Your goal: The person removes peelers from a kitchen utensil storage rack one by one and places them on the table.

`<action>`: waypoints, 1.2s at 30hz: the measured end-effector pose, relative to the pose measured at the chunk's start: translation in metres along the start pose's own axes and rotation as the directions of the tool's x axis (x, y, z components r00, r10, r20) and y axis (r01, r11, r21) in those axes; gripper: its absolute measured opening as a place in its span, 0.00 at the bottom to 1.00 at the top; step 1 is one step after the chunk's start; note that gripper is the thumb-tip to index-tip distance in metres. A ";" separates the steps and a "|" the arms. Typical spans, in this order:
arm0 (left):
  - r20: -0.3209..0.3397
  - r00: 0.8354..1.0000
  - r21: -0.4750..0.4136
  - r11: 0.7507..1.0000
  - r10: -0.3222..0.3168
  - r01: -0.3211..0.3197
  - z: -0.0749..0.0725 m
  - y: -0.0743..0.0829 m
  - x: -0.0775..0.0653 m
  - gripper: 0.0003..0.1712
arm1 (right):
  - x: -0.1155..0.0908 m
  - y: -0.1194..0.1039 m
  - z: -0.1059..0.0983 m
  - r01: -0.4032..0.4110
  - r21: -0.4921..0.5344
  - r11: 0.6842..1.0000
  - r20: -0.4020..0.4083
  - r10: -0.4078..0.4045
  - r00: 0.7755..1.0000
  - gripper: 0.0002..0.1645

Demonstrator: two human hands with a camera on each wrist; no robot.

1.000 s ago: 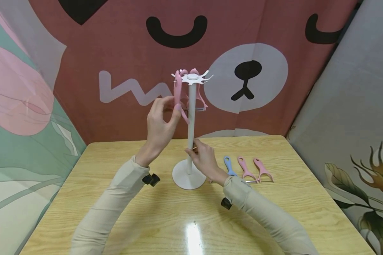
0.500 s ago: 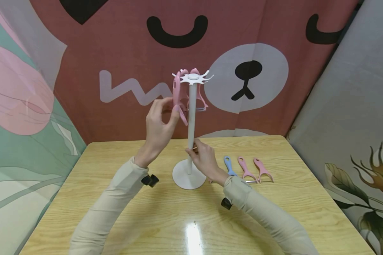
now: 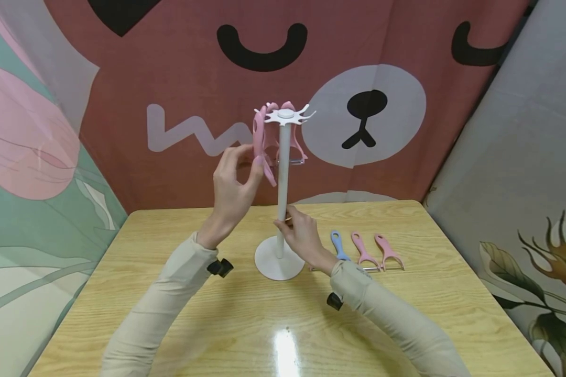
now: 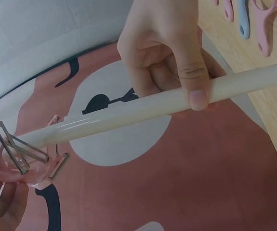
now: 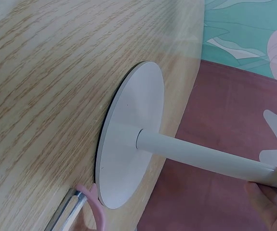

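A white stand has a thin pole (image 3: 283, 178), a round base (image 3: 268, 266) and a crown of curved hooks (image 3: 285, 116). My left hand (image 3: 233, 188) pinches a pink Y-shaped peeler (image 3: 258, 133) upright at the crown's left side; whether its handle hole is over a hook, I cannot tell. Other pink peelers (image 3: 298, 141) hang from the crown's back hooks, partly behind the pole. Several metal blades (image 4: 15, 149) overlap beside the left fingers in the left wrist view. Low on the pole, my right hand (image 3: 305, 238) grips it between thumb and fingers.
Right of the base, a blue peeler (image 3: 337, 243), a pink peeler (image 3: 360, 247) and another pink peeler (image 3: 384, 246) lie on the wooden table (image 3: 193, 324). The right forearm hides part of that row. A printed curtain (image 3: 184, 52) hangs behind.
My left hand and its pink peeler have shifted slightly left, and the peeler has turned a little. The right hand and stand have stayed put.
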State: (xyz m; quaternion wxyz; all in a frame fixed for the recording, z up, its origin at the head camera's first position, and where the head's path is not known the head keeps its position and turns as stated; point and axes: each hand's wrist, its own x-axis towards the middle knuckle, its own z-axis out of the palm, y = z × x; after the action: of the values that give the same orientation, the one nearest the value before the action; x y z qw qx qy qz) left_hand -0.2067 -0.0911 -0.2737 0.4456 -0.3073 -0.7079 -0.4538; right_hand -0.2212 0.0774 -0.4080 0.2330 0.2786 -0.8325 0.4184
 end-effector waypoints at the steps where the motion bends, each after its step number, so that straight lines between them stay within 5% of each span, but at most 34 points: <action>1: -0.003 1.000 0.002 1.000 0.006 -0.006 -0.001 0.000 0.000 0.20 | 0.000 0.000 0.000 -0.001 -0.002 1.000 0.003 0.001 1.000 0.12; 21: -0.109 0.994 -0.043 0.999 -0.017 0.013 -0.014 -0.006 -0.012 0.12 | 0.002 0.000 -0.001 0.002 0.013 1.000 0.014 -0.002 1.000 0.11; 36: -0.089 0.993 0.044 0.996 -0.079 0.083 -0.029 -0.025 -0.039 0.12 | 0.002 0.001 -0.002 -0.009 0.026 1.000 0.025 0.008 1.000 0.14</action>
State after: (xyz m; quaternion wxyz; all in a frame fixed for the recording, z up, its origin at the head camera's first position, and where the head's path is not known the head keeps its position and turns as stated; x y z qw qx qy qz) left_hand -0.2018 -0.1286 -0.3128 0.4645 -0.2475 -0.7104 -0.4673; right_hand -0.2234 0.0787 -0.4061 0.2172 0.2832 -0.8310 0.4268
